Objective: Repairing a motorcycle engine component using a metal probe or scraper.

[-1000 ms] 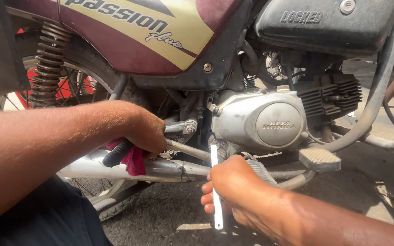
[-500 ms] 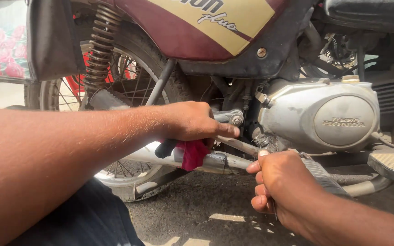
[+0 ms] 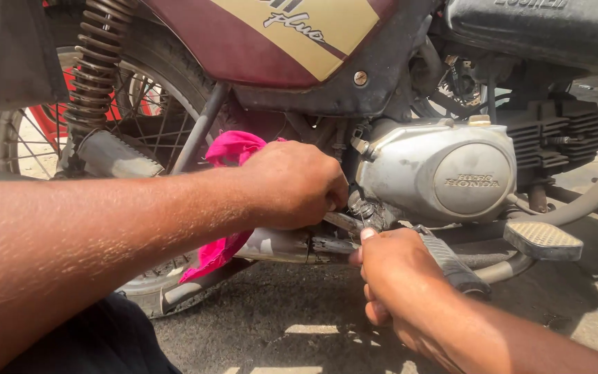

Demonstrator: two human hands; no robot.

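A pink cloth (image 3: 233, 149) is gripped in the left hand (image 3: 292, 183), whose fingers are clenched around it; the cloth is bunched above the knuckles and hangs down below the wrist, in front of the silver exhaust pipe (image 3: 278, 244). The fist is pressed against the lower left corner of the silver engine cover (image 3: 437, 170), just above a thin metal rod (image 3: 344, 221) that runs under it. The right hand (image 3: 399, 277) is closed in a fist just below and to the right of the left hand, with the thumb tip raised toward the rod; what is held inside it cannot be told, as the fingers are curled over the palm. A black ribbed lever (image 3: 455, 263) is seen just beside the right hand's knuckles, and a footrest (image 3: 542, 239) lies further right. A coil spring shock absorber (image 3: 95, 59) and spoked rear wheel (image 3: 29, 138) are seen at the left, under the maroon side panel (image 3: 243, 41).
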